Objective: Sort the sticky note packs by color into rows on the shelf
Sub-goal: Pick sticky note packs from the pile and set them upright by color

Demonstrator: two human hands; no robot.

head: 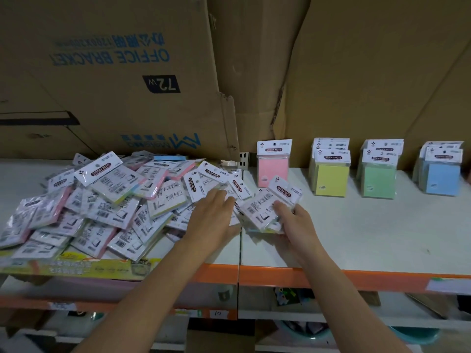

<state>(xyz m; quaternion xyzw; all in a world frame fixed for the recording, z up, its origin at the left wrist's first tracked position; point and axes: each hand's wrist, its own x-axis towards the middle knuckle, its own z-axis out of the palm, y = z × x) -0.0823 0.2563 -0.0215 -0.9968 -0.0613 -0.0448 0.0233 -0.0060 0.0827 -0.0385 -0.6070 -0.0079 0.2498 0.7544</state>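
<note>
A big loose pile of sticky note packs (102, 200) covers the left half of the white shelf (356, 238), most lying back side up. Along the back right stand sorted packs: one pink pack (272, 171), a yellow row (331, 179), a green row (378, 180) and a blue row (442, 178). My left hand (212, 215) lies flat, fingers spread, on the pile's right edge. My right hand (293, 222) grips a pack (267, 205) held back side up, tilted, just right of the pile; its color is hard to tell.
Large cardboard boxes (114, 72) lean against the back of the shelf above the pile. An orange beam (331, 276) runs along the shelf's front edge. A lower shelf with mixed goods shows underneath. Bare white surface lies in front of the sorted rows.
</note>
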